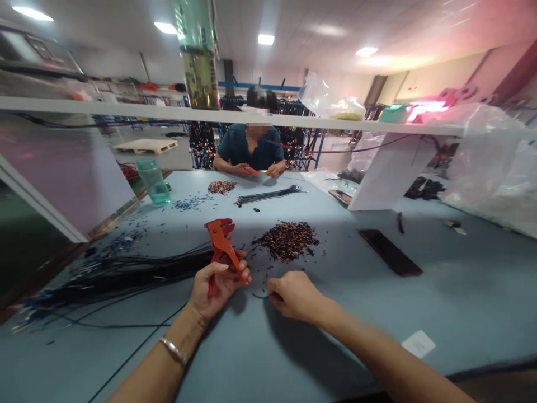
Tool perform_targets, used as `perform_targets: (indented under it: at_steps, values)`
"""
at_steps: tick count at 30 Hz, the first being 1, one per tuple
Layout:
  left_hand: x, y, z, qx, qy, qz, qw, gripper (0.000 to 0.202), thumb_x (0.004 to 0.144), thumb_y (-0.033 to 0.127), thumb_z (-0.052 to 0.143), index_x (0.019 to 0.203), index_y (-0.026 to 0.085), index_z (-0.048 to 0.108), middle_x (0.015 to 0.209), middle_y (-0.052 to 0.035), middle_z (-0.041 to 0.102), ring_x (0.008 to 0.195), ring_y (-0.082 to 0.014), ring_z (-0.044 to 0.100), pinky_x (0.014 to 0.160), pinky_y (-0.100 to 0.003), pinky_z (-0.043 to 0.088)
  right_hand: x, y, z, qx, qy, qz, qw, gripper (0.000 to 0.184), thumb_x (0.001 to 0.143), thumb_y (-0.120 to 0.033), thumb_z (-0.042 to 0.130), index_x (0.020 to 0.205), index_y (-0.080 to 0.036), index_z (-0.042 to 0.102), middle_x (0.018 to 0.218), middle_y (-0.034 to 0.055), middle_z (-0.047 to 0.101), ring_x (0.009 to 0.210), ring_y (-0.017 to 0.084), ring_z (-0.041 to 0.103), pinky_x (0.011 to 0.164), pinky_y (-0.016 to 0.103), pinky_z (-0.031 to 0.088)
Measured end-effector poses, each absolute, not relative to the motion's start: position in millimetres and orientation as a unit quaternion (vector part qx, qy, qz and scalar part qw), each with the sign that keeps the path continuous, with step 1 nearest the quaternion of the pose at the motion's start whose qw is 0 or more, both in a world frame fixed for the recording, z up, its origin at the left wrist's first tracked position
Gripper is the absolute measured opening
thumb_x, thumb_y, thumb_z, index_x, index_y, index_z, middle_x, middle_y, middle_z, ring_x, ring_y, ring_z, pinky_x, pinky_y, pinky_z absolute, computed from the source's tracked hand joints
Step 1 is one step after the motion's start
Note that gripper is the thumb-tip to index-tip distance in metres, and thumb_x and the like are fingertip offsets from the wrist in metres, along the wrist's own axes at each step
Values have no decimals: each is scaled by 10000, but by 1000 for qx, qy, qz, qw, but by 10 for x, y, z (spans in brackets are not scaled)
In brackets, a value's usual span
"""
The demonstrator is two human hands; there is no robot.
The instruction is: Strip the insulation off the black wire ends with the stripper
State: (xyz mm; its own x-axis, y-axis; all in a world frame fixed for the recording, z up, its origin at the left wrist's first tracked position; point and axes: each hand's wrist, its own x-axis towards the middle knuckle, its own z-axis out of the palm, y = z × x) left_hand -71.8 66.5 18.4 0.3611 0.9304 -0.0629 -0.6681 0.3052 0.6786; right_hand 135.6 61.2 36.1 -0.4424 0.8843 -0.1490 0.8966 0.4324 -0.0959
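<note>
My left hand (218,288) is closed round the handles of an orange and red wire stripper (221,238), its head pointing up and away from me. To its right, my right hand (296,294) is closed with the fingertips pinched together. A short curved length of black wire (260,296) sticks out from those fingertips; the rest is hidden in the hand. Beyond both hands lies a heap of small black and copper-coloured wire scraps (289,240). A thick bundle of black wires (138,280) with blue and white ends stretches to the left of my left hand.
A co-worker (250,146) sits opposite, holding a red tool. Between us are a smaller wire bundle (271,195), a copper scrap pile (222,187) and a green bottle (153,182). A black phone (390,253) lies at right. A white shelf (293,121) spans overhead.
</note>
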Motion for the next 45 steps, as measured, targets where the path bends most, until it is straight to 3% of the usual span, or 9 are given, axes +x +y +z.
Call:
perform_targets:
  at_steps: [5, 13, 22, 24, 30, 35, 41, 45]
  values:
    - [-721, 670, 160, 280, 224, 515, 779, 320, 664, 177, 571, 945, 98, 702, 763, -82, 616, 716, -210, 580, 722, -374, 468, 1425, 921, 423, 618, 784, -45, 28, 268, 844, -130, 478, 974, -131, 713, 916, 190, 750, 835, 284, 707, 607, 278, 400]
    - [-792, 670, 210, 278, 221, 559, 749, 341, 647, 190, 583, 942, 74, 709, 746, -86, 602, 688, -214, 577, 704, -383, 501, 1014, 613, 396, 531, 842, -92, 8, 194, 817, -262, 567, 914, -239, 734, 898, 67, 771, 879, 236, 713, 671, 250, 454]
    - [-872, 719, 212, 215, 214, 619, 725, 356, 610, 181, 593, 916, 45, 713, 750, -82, 578, 696, -193, 562, 712, -347, 530, 1309, 1166, 466, 663, 746, -60, 8, 272, 838, -157, 517, 997, -113, 734, 993, 216, 737, 955, 339, 698, 689, 339, 488]
    - [-861, 726, 207, 219, 215, 615, 727, 356, 611, 181, 591, 914, 44, 718, 751, -84, 582, 696, -195, 565, 711, -348, 531, 1447, 1149, 478, 669, 741, -55, 5, 272, 849, -177, 509, 996, -123, 731, 969, 206, 740, 930, 332, 699, 667, 328, 472]
    - [-829, 704, 219, 237, 229, 591, 736, 354, 621, 185, 593, 925, 63, 728, 754, -83, 595, 700, -205, 573, 719, -360, 527, 1586, 854, 370, 576, 814, -82, 5, 145, 775, -196, 605, 820, -244, 734, 821, 42, 758, 809, 202, 690, 602, 230, 369]
    - [-775, 665, 235, 278, 234, 558, 746, 342, 648, 190, 592, 942, 75, 723, 763, -82, 598, 704, -208, 574, 726, -363, 501, 1816, 888, 345, 612, 790, -49, -3, 230, 840, -129, 500, 896, -158, 720, 828, 134, 744, 753, 231, 676, 560, 251, 314]
    - [-692, 627, 202, 356, 223, 478, 771, 368, 681, 204, 576, 1011, 107, 708, 790, -81, 618, 718, -228, 594, 716, -379, 469, 2059, 795, 377, 560, 825, -76, -4, 134, 805, -193, 603, 838, -249, 720, 738, -3, 730, 700, 149, 643, 579, 209, 311]
    - [-648, 610, 130, 388, 200, 410, 801, 414, 688, 224, 568, 1066, 104, 686, 813, -83, 624, 719, -225, 593, 711, -384, 454, 2193, 831, 351, 599, 799, -53, -2, 195, 822, -138, 537, 843, -190, 723, 767, 69, 732, 690, 190, 641, 541, 238, 260]
